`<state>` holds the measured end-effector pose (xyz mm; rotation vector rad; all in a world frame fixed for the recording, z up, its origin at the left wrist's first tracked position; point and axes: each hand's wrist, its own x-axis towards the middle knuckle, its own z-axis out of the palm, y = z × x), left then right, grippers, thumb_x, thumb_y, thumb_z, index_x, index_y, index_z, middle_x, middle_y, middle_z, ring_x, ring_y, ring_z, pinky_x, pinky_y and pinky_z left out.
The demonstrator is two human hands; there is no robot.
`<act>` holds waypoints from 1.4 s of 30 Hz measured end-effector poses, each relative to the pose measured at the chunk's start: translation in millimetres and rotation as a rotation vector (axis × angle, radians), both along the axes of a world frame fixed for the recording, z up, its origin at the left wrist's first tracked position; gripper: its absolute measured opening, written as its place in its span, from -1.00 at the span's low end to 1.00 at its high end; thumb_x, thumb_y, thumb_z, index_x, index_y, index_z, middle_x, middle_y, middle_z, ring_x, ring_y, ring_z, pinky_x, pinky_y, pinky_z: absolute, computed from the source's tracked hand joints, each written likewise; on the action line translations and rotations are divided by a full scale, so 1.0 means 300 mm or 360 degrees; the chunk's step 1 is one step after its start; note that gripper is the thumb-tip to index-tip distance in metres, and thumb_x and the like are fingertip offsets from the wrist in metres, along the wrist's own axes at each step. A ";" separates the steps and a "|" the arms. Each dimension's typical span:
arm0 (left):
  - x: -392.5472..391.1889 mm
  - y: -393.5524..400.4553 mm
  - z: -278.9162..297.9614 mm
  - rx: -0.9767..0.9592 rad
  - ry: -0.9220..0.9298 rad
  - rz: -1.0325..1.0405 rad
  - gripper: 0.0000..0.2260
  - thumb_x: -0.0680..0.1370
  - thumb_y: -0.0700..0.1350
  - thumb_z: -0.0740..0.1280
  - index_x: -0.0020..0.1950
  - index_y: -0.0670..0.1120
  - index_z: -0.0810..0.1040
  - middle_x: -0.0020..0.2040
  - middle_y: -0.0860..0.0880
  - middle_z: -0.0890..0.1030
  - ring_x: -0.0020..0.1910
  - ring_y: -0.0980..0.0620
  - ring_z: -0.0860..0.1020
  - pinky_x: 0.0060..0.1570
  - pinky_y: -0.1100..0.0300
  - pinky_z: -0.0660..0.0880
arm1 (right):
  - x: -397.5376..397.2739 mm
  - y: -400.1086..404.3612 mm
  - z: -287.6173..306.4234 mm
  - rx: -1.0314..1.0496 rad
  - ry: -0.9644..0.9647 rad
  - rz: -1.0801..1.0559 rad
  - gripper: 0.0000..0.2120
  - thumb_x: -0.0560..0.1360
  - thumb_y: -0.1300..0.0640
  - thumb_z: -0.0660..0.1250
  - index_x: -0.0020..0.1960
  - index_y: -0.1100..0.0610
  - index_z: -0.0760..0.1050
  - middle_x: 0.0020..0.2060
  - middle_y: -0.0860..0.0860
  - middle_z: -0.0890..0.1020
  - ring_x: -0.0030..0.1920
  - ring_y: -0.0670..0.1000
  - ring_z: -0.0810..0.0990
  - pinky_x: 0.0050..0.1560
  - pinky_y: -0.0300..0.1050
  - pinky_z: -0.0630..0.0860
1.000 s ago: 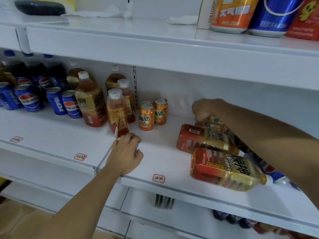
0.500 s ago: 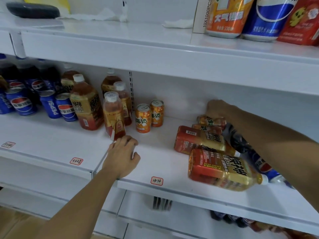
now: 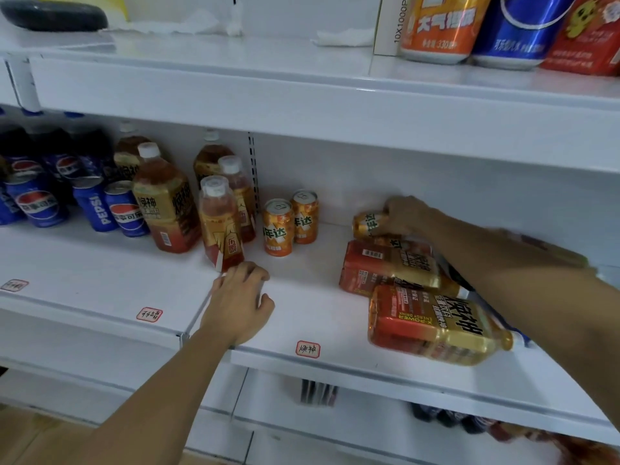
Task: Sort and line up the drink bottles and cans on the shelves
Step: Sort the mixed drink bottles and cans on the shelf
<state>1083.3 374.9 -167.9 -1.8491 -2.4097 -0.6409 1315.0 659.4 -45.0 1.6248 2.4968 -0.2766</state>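
Observation:
On the middle shelf (image 3: 302, 317), my right hand (image 3: 407, 216) grips an orange can (image 3: 367, 223) lying on its side at the back, on top of a pile of fallen bottles. Two energy-drink bottles lie flat there, one (image 3: 389, 266) behind the other (image 3: 432, 325). A dark cola bottle (image 3: 459, 275) lies under my right forearm. Two orange cans (image 3: 277, 227) stand upright at the shelf's middle. My left hand (image 3: 240, 302) rests flat on the shelf, empty, just in front of a standing tea bottle (image 3: 219, 223).
Upright energy-drink bottles (image 3: 164, 203), blue Pepsi cans (image 3: 110, 206) and cola bottles (image 3: 60, 156) fill the shelf's left part. The top shelf holds large cans (image 3: 439, 25) at the right and a dark object (image 3: 53, 13) at the left. More bottles (image 3: 446, 417) show on the lower shelf.
My right hand moved right along the back of the pile and closed on the lying orange can, lifting its end. My left hand stayed on the shelf.

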 end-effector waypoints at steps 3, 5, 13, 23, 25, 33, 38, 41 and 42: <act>0.000 0.000 0.001 -0.0001 -0.0002 -0.0005 -0.67 0.48 0.04 0.24 0.22 0.02 0.51 0.22 0.06 0.47 0.17 -0.01 0.42 0.22 -0.02 0.37 | -0.054 -0.002 -0.011 0.0157 -0.0215 0.0008 -0.18 0.19 -0.52 0.48 0.18 0.07 0.54 0.08 0.06 0.62 0.15 0.17 0.56 0.26 0.21 0.47; -0.001 -0.003 -0.008 -0.0001 -0.0004 -0.0004 -0.68 0.48 0.04 0.26 0.22 0.03 0.50 0.22 0.07 0.47 0.17 0.00 0.42 0.22 -0.01 0.37 | -0.093 -0.006 -0.039 0.0282 -0.0442 0.0004 -0.24 0.29 -0.42 0.49 0.27 0.05 0.49 0.16 0.09 0.56 0.25 0.22 0.50 0.27 0.26 0.43; -0.001 0.003 0.001 -0.0015 0.0008 0.0005 -0.67 0.47 0.04 0.24 0.22 0.04 0.50 0.23 0.08 0.47 0.19 0.01 0.42 0.25 0.00 0.36 | -0.208 -0.082 -0.058 0.0473 -0.0182 0.0335 -0.48 0.47 -0.11 0.45 0.36 0.07 0.49 0.18 0.11 0.61 0.17 0.17 0.60 0.15 0.02 0.56; 0.008 -0.003 0.015 -0.0007 0.0016 0.0020 -0.64 0.46 0.04 0.21 0.22 0.01 0.52 0.22 0.04 0.48 0.17 -0.01 0.42 0.21 -0.02 0.38 | -0.149 -0.083 -0.015 -0.0095 0.0729 0.0053 -0.28 0.36 -0.09 0.62 0.39 0.17 0.46 0.29 0.12 0.61 0.25 0.12 0.59 0.13 -0.07 0.52; 0.009 -0.001 0.013 -0.0014 0.0042 0.0028 -0.64 0.45 0.03 0.22 0.21 0.00 0.52 0.20 0.03 0.49 0.14 -0.03 0.43 0.18 -0.03 0.39 | -0.085 -0.063 0.023 -0.0090 0.0418 0.0105 -0.13 0.35 -0.16 0.61 0.50 0.19 0.35 0.37 0.13 0.53 0.32 0.16 0.52 0.19 0.01 0.49; 0.021 -0.001 0.011 -0.0019 0.0081 0.0039 -0.65 0.45 0.02 0.24 0.20 -0.01 0.53 0.18 0.01 0.50 0.12 -0.03 0.43 0.15 -0.04 0.41 | 0.039 0.000 -0.033 0.0062 -0.0211 0.0431 -0.54 0.46 0.01 0.51 0.32 0.03 0.50 0.20 0.07 0.61 0.14 0.13 0.60 0.16 0.15 0.59; 0.014 0.000 0.013 -0.0016 0.0056 0.0029 -0.65 0.45 0.03 0.23 0.21 0.00 0.53 0.19 0.03 0.49 0.14 -0.02 0.43 0.17 -0.03 0.40 | 0.033 0.000 -0.025 0.0054 0.0182 0.0466 -0.49 0.42 0.03 0.55 0.33 0.02 0.49 0.15 0.03 0.59 0.14 0.10 0.56 0.18 0.09 0.55; 0.010 0.002 0.015 -0.0030 0.0051 0.0033 -0.63 0.45 0.03 0.23 0.22 0.01 0.52 0.20 0.03 0.49 0.14 -0.03 0.43 0.17 -0.03 0.39 | 0.027 -0.008 0.009 -0.0016 0.0588 0.0343 -0.31 0.40 0.12 0.60 0.42 0.06 0.34 0.17 0.05 0.53 0.14 0.08 0.53 0.09 0.07 0.58; 0.010 0.001 0.014 -0.0044 0.0055 0.0034 -0.63 0.45 0.03 0.22 0.23 0.01 0.52 0.20 0.03 0.49 0.15 -0.03 0.43 0.17 -0.03 0.39 | 0.022 -0.014 0.010 -0.0087 0.0746 0.0242 -0.30 0.40 0.15 0.60 0.42 0.06 0.32 0.17 0.07 0.53 0.14 0.10 0.55 0.06 0.11 0.62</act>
